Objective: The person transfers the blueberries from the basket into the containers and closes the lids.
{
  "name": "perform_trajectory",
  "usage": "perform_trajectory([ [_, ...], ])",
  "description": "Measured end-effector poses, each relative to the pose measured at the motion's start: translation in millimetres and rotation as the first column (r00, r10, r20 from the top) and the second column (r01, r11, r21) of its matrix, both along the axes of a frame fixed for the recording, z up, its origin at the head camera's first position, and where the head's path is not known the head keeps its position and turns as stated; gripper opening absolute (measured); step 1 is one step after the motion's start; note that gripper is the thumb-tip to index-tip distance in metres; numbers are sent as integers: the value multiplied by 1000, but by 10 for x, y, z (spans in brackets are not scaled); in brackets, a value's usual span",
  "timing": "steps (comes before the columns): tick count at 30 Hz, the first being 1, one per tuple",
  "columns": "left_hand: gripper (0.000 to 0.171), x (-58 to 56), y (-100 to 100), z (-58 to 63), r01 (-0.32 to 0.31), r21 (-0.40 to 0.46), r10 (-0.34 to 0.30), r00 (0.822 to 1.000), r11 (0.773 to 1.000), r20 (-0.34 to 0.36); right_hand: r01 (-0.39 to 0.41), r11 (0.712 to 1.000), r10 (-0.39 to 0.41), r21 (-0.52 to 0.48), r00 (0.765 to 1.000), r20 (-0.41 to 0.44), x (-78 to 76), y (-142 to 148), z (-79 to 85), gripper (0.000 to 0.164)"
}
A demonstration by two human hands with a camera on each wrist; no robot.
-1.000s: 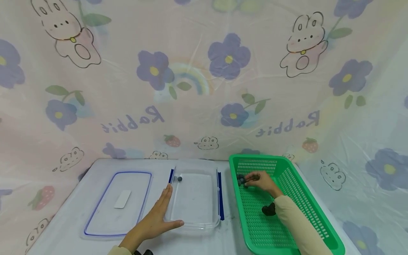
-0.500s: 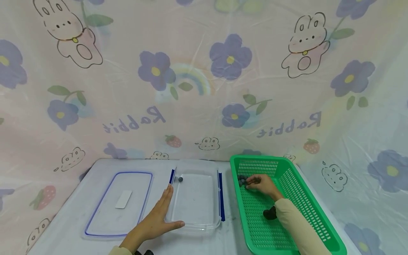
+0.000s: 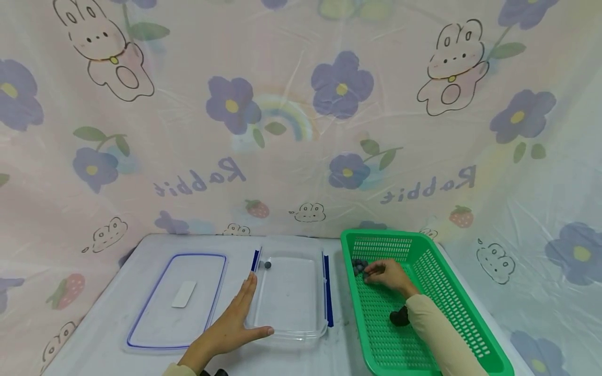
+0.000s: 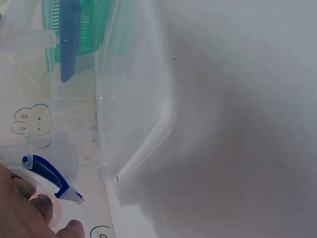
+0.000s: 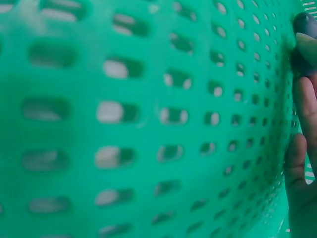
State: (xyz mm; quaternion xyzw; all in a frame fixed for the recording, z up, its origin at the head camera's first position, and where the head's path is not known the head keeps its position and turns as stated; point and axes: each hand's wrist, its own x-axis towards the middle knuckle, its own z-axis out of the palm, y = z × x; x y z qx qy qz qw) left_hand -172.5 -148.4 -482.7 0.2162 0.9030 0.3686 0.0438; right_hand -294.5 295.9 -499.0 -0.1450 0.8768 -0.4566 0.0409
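In the head view my right hand (image 3: pixel 388 275) reaches into the green basket (image 3: pixel 439 266), its fingertips at a small cluster of blueberries (image 3: pixel 359 265) by the left wall. The right wrist view, at its right edge, shows thumb and finger pinching a dark round blueberry (image 5: pixel 301 63), with another dark berry (image 5: pixel 305 24) just above. My left hand (image 3: pixel 230 321) lies with straight fingers along the left side of a clear plastic box (image 3: pixel 287 334), thumb spread toward its front. One blueberry (image 3: pixel 267 265) sits inside the box near its left wall.
A clear lid (image 3: pixel 155 313) with a blue seal lies left of the box, a white label (image 3: pixel 184 294) on it. Blue side latches (image 3: pixel 328 292) hang open on the box. The basket stands to the right. A printed curtain (image 3: pixel 291 156) closes the back.
My right fingers have drawn slightly toward me along the basket floor, and more of the blueberry cluster shows. The left hand stays in place. The head view has shifted a little.
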Motion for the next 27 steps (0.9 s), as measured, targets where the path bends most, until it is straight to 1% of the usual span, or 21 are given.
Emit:
perform_trajectory([
  [4, 115, 1, -4, 3, -2, -2, 2, 1000, 1000, 4, -2, 1000, 2, -8, 1000, 5, -8, 1, -5, 23],
  [11, 115, 5, -8, 14, 7, 1, -7, 1000, 1000, 1, -5, 1000, 5, 16, 1000, -17, -10, 7, -24, 21],
  [15, 115, 7, -7, 18, 7, -2, -7, 1000, 1000, 2, 8, 1000, -8, 1, 1000, -20, -6, 15, -31, 19],
  [22, 114, -9, 6, 14, -12, -17, 12, 1000, 1000, -3, 59, 998, -60, -30, 998, -34, 1, 7, 14, 18],
  [27, 115, 3, 7, 16, -15, -4, 15, 1000, 1000, 4, 51, 999, -51, -8, 998, -42, 4, -17, 53, 21],
])
